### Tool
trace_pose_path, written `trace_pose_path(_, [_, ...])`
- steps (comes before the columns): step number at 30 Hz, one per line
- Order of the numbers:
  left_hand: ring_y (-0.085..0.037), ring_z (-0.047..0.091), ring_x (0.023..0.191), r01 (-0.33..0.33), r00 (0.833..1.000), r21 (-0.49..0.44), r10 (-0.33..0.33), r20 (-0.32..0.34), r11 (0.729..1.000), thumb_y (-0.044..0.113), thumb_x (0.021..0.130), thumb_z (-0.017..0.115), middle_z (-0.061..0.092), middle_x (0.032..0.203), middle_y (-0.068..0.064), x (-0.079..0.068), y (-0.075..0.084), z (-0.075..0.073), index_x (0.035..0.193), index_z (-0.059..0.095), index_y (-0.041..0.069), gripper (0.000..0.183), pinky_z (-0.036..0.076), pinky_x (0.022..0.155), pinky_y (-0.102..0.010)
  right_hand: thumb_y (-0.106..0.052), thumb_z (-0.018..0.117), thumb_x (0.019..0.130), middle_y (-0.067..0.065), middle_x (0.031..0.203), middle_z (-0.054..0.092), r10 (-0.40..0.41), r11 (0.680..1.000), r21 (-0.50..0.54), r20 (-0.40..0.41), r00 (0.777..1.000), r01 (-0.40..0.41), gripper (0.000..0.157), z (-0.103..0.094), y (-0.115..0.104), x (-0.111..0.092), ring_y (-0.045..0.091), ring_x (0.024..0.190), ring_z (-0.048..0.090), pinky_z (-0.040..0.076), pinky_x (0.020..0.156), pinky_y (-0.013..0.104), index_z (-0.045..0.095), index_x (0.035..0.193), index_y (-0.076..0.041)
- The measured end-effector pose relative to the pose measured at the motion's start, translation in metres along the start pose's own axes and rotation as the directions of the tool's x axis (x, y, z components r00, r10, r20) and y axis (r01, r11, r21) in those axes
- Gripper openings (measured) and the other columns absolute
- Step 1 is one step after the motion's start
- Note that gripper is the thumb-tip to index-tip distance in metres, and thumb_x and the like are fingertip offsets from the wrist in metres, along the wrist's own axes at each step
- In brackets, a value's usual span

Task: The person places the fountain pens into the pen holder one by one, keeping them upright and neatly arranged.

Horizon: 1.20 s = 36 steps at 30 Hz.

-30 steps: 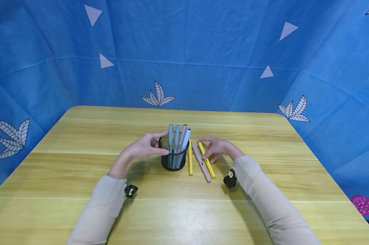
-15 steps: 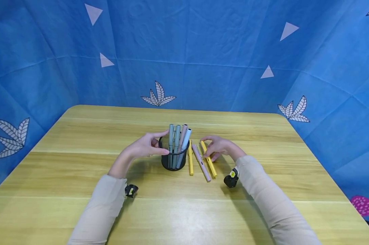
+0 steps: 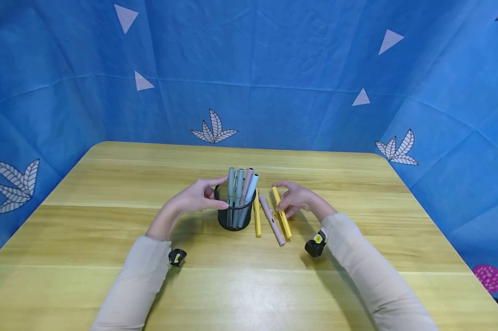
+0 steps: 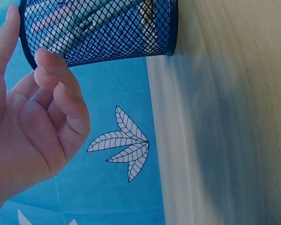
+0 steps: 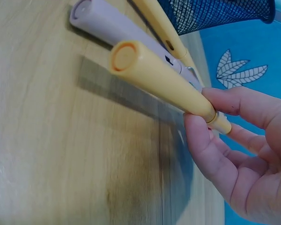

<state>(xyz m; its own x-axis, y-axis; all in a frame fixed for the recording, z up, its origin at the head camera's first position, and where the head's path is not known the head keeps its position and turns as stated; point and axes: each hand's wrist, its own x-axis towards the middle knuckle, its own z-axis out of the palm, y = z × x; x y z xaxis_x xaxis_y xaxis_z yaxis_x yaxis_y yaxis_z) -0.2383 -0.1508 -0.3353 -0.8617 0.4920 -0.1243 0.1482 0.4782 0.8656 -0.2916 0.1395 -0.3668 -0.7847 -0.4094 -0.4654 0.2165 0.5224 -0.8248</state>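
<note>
Shifting away from lilac pen (image 3: 271,219): yellow pen (image 3: 283,218), pinched by right hand (image 3: 296,199); pickup likely begun. Mesh cup (image 4: 110,40) gripped by left hand (image 3: 195,197), toward far edge of worktop (image 3: 236,285).

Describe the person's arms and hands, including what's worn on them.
The left sleeve and right sleeve are long and pale beige. Near each wrist sits a small black device, left and right, with a yellowish mark. The left hand and right hand show no gloves or rings.

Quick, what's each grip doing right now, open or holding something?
Left grip: holding the black mesh cup near its rim.
Right grip: pinching the rightmost yellow pen.
</note>
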Motion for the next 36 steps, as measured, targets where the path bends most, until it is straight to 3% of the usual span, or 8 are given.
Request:
trace_pose_path(13, [-0.014,0.032,0.054,0.007,1.0,0.004,-0.007,-0.007,1.0,0.019,0.081,0.07,0.036,0.061,0.0,0.0,0.001,0.0,0.146,0.026,0.015,0.078,0.03,0.049,-0.023,0.01,0.056,0.079,0.012,0.09,0.046,-0.119,0.985,0.116,-0.062,0.991,0.126,0.082,-0.006,-0.002,-0.008,0.022,0.08,0.06,0.054,0.062,0.036,0.014,0.147,-0.009])
trace_pose_path(29, [-0.014,0.032,0.055,0.007,1.0,-0.004,-0.007,-0.007,1.0,0.019,0.081,0.07,0.037,0.062,0.0,0.0,0.0,0.0,0.145,0.026,0.015,0.078,0.03,0.049,-0.022,0.013,0.053,0.082,0.016,0.094,0.046,-0.191,0.943,0.243,-0.155,0.969,0.225,0.079,-0.007,-0.006,-0.019,0.019,0.073,0.06,0.053,0.058,0.031,0.015,0.147,-0.011])
trace_pose_path(36, [-0.014,0.032,0.055,0.015,1.0,-0.012,-0.015,-0.005,1.0,0.019,0.081,0.07,0.037,0.062,-0.001,0.001,-0.001,0.0,0.146,0.026,0.016,0.078,0.031,0.049,-0.023,0.011,0.054,0.082,0.011,0.089,0.043,-0.211,0.937,0.234,-0.206,0.956,0.258,0.063,-0.004,-0.01,-0.024,0.017,0.073,0.06,0.054,0.06,0.033,0.031,0.139,-0.005])
